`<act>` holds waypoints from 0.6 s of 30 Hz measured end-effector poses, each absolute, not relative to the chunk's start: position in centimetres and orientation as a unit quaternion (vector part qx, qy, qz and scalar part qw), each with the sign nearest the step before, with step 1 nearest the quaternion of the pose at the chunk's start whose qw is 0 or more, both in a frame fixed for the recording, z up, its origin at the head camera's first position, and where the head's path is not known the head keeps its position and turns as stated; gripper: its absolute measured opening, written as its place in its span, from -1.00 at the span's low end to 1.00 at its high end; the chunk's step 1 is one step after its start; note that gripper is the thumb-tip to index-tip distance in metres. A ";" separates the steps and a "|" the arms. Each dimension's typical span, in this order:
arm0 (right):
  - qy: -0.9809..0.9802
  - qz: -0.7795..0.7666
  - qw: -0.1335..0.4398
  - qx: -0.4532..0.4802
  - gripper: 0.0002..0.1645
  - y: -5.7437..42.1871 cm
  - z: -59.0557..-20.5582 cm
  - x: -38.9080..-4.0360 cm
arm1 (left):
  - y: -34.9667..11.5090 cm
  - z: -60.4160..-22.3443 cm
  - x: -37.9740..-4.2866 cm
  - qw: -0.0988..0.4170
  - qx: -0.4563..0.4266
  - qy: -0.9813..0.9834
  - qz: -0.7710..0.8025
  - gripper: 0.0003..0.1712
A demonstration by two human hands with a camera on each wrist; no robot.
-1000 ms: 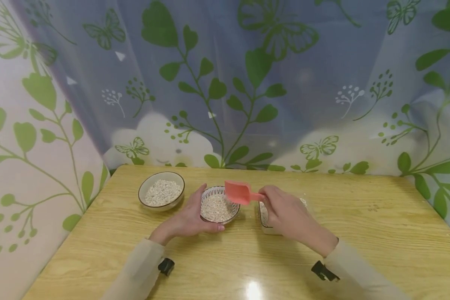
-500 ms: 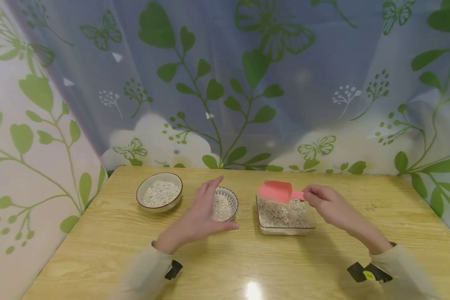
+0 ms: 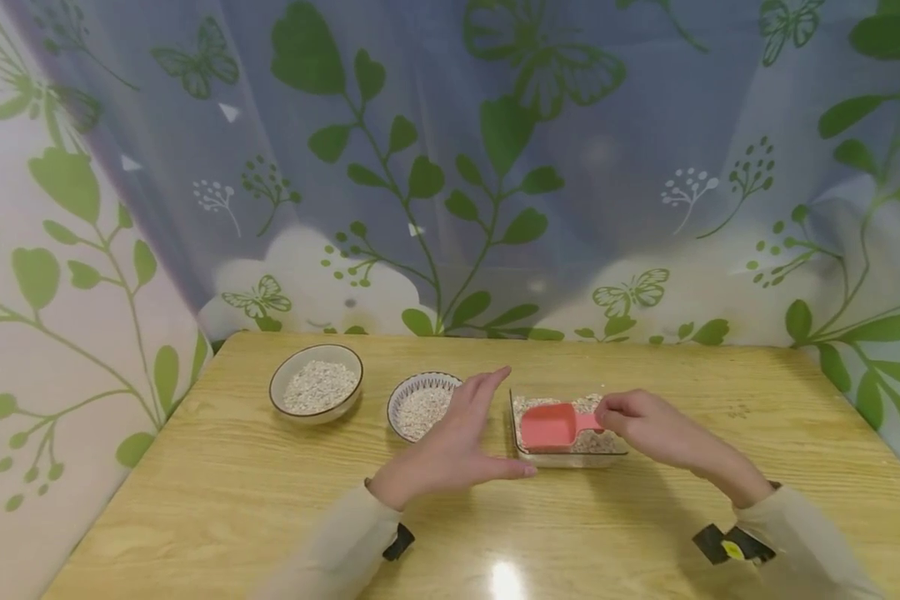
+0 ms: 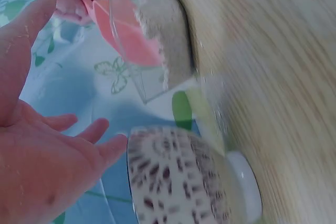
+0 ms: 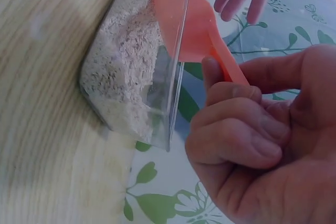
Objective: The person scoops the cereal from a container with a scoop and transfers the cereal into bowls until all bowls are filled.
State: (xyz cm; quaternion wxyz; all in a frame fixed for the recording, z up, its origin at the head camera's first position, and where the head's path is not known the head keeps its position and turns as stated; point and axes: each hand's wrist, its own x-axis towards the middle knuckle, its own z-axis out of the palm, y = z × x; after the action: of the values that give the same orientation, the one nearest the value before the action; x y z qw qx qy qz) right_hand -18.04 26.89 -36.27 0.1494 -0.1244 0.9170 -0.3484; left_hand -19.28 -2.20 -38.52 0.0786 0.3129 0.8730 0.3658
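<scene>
My right hand grips the handle of a pink scoop, fingers curled round it. The scoop's blade sits in the oats inside a clear rectangular container; the right wrist view shows the blade's edge in the flakes. My left hand is spread, thumb apart from the fingers, between the container and a small patterned bowl of oats. It holds nothing and hides part of that bowl in the head view. In the left wrist view the patterned bowl stands just beyond the fingertips; contact cannot be told.
A larger cream bowl with a dark rim, holding pale oats, stands at the left of the wooden table. Behind the table hangs a leaf-patterned cloth. A few crumbs lie right of the container.
The right hand has carried the scoop from over the patterned bowl to the container, then lowered it into the oats. My left hand has let go of the bowl and moved right.
</scene>
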 end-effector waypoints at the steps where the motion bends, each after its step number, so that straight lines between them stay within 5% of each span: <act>1: 0.923 -0.335 0.141 -0.128 -0.66 26.9 -36.3 -18.1 | -1.9 -38.5 -19.3 0.081 0.314 0.873 0.365 0.40; 12: 0.949 -0.268 0.098 -0.135 -0.65 28.8 -35.9 -18.1 | 1.5 -38.7 -18.7 0.139 0.272 0.871 0.385 0.41; 18: 0.963 -0.235 0.045 -0.123 -0.69 28.6 -35.1 -17.6 | 2.9 -40.1 -18.8 0.123 0.216 0.894 0.372 0.52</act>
State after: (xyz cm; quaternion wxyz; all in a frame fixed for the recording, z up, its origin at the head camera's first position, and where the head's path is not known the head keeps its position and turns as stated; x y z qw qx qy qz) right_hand -17.61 28.56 -35.08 0.0454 -0.1231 0.9631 -0.2351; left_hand -18.76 2.87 -40.08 0.1231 0.2164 0.8943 0.3717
